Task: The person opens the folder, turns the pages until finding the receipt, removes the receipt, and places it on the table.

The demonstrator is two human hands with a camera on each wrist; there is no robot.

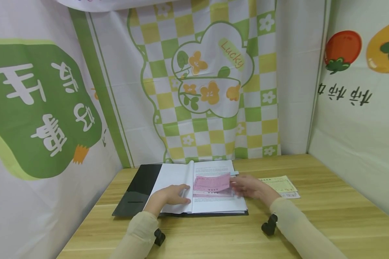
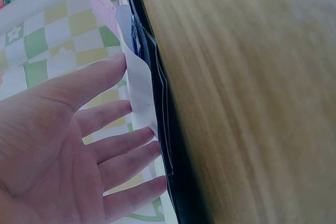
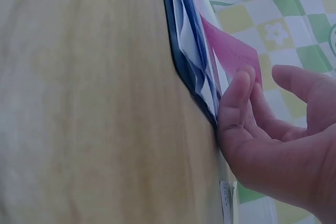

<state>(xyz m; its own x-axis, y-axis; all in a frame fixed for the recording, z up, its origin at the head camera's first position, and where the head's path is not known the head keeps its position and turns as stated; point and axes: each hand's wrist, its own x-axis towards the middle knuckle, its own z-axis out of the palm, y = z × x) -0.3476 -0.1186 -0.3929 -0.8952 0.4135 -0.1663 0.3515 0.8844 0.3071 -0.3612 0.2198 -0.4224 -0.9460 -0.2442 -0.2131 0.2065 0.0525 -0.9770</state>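
Note:
A black folder (image 1: 142,187) lies open on the table, with white printed pages (image 1: 214,207) inside. My left hand (image 1: 171,195) rests at the fold of the left page, its fingers spread and nearly straight in the left wrist view. On the right page is a pink slip (image 1: 212,182), its right end raised off more slips beneath it. My right hand (image 1: 249,186) is at that raised end. In the right wrist view, its bent fingers (image 3: 239,95) touch the pink slip's edge while the thumb stands apart. Part of the contact is hidden behind the fingers.
Yellow and white slips (image 1: 280,185) lie on the wooden table (image 1: 214,237) to the right of the folder, partly behind the right forearm. A pale blue tab (image 1: 234,173) sticks out from the pages. Printed curtains (image 1: 210,72) stand behind and at both sides.

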